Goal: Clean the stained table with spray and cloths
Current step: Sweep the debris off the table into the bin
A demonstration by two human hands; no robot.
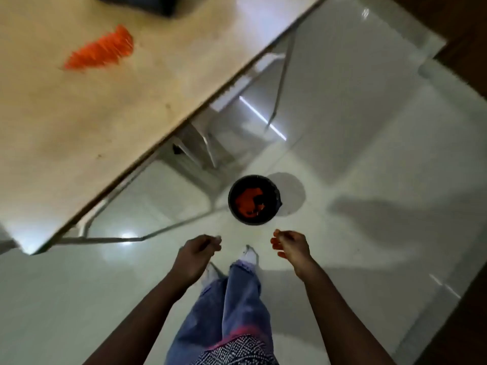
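The beige table (79, 114) fills the upper left, with an orange-red stain (101, 50) smeared near its far side. On the floor beside the table stands a black bucket (233, 204) holding something orange-red (245, 204). My left hand (197, 255) hangs in front of me, fingers loosely curled, holding nothing. My right hand (290, 246) is also loosely curled and empty, with orange-red colour on its fingertips. Both hands hover just short of the bucket. No spray bottle or cloth is in view.
A dark object (139, 3) lies at the table's far edge. Metal table legs (208, 151) show under the edge. The glossy white tiled floor (369, 154) spreads to the right. My jeans-clad legs (237, 299) are below.
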